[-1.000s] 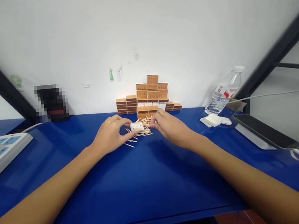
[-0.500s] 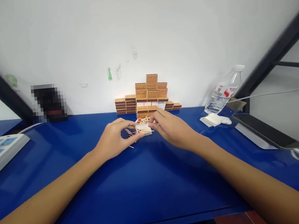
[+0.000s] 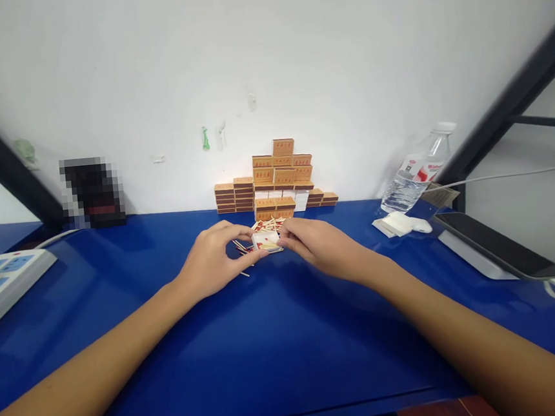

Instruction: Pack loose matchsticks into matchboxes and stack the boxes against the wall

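Note:
My left hand [image 3: 212,257] grips the left end of a small white matchbox tray [image 3: 261,238], thumb along the near side and fingers behind. A few red-tipped matches lie in the tray. At the tray's right end, my right hand [image 3: 312,242] has thumb and forefinger pinched, seemingly on a match that reaches into the tray; the fingers hide most of it. Behind the tray spreads a heap of loose matches [image 3: 270,224], with more scattered to its left. A single match [image 3: 245,274] lies nearer on the blue table [image 3: 251,353].
Stacked matchboxes [image 3: 283,176] stand against the wall, with lower stacks at both sides. To the right are a water bottle [image 3: 408,180], a white gadget [image 3: 402,223] and a phone [image 3: 501,245]. A power strip [image 3: 14,283] lies at left.
My right fingertips have lowered slightly to the right end of the tray and pinch closer together. My left hand stays on the tray. The view has shifted a little.

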Action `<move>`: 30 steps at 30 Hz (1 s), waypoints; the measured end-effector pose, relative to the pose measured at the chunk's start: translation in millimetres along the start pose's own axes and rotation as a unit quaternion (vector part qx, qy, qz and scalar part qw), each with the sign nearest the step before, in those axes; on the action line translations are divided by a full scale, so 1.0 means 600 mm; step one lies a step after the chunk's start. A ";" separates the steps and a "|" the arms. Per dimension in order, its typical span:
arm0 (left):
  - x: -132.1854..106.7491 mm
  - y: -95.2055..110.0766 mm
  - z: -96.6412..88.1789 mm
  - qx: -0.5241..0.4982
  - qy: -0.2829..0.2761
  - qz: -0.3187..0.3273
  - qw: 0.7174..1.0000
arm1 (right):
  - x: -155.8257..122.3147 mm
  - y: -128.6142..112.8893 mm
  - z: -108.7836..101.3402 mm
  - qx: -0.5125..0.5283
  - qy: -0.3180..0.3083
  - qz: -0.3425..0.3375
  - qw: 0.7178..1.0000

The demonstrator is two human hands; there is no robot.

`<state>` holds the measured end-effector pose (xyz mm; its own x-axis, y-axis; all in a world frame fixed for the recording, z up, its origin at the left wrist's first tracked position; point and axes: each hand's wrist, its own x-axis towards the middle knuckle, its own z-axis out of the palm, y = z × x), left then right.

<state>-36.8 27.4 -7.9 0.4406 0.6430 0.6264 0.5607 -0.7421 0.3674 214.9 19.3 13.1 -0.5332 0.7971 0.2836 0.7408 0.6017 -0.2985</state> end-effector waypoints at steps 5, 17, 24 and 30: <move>0.000 -0.001 0.002 0.006 -0.008 -0.011 1.000 | -0.004 -0.004 -0.001 0.019 0.010 -0.017 1.000; -0.001 -0.001 0.001 -0.004 -0.018 -0.019 1.000 | -0.005 -0.001 -0.002 0.057 -0.023 -0.024 0.998; -0.003 0.002 0.003 -0.005 -0.027 -0.030 0.999 | -0.005 -0.002 0.002 0.068 -0.006 -0.028 0.997; 0.003 -0.003 -0.005 -0.001 -0.008 -0.017 1.000 | -0.002 0.003 0.002 0.064 0.054 -0.061 0.995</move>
<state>-39.1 29.3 -5.8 0.4319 0.6707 0.6030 0.5737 -0.7202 0.3901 216.2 19.4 11.2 -0.5635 0.7115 0.4197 0.6112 0.7009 -0.3676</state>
